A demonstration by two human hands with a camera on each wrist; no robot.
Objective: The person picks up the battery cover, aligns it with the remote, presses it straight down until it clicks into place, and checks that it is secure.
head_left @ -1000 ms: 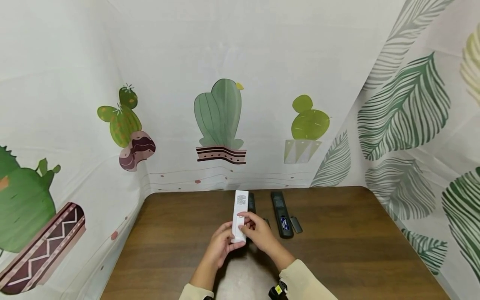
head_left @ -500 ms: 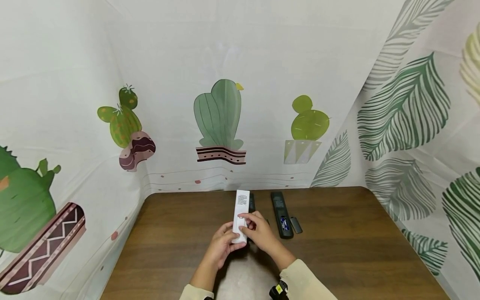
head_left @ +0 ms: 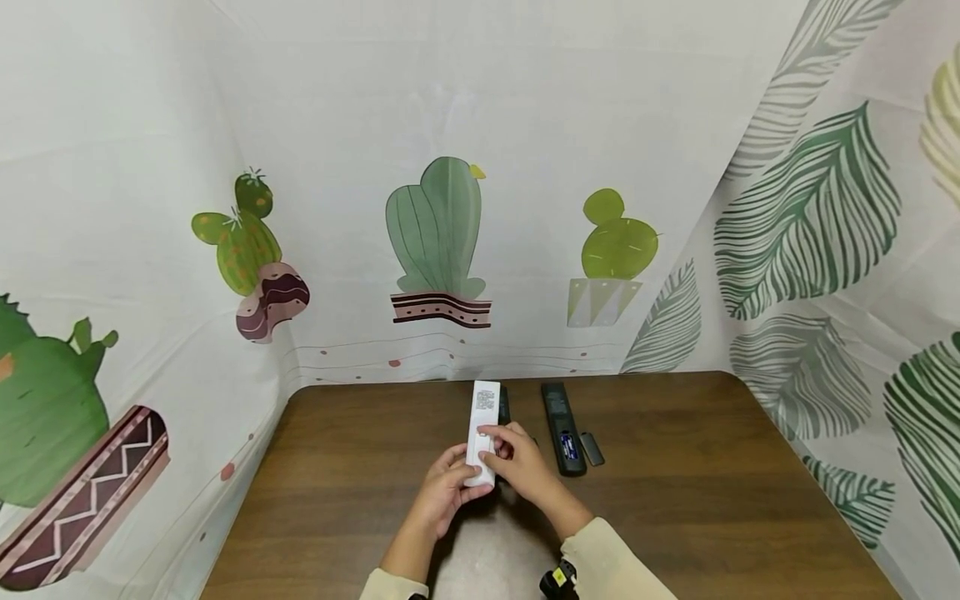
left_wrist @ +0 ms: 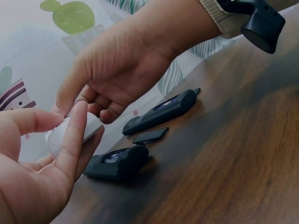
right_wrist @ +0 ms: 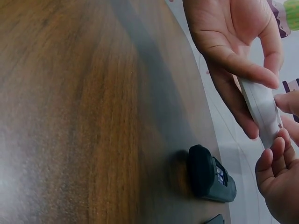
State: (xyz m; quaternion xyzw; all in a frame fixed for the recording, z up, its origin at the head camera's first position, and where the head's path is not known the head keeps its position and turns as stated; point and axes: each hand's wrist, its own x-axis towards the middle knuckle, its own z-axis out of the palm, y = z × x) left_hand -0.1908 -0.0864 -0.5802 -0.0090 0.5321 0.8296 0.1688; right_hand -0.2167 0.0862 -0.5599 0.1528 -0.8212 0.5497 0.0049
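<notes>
Head view. The white remote [head_left: 483,418], label side up, is held over the tabletop [head_left: 337,467]. The left hand [head_left: 441,490] grips its near end; the right hand [head_left: 523,465] pinches it with thumb and index finger on the labelled face. The left-hand black remote [head_left: 504,404] is partly hidden behind; the right-hand black remote [head_left: 558,417] has its battery bay uncovered, a loose cover [head_left: 592,449] just beside it. Likely hazard: pressure from the right fingers, if uneven, could twist the white remote out of the left grip.

Left wrist view. The left fingers wrap the rounded end, clear of the tabletop. Both black remotes lie below, with a second cover [left_wrist: 150,136] between them. A dropped remote could strike these and knock a cover aside; the cause would be a hold confined to one end.

Right wrist view. The right fingers curl at the white remote's edge; the contact is partly cut off by the frame. Should a part of its back give suddenly under the thumb, it could spring loose and fall.
</notes>
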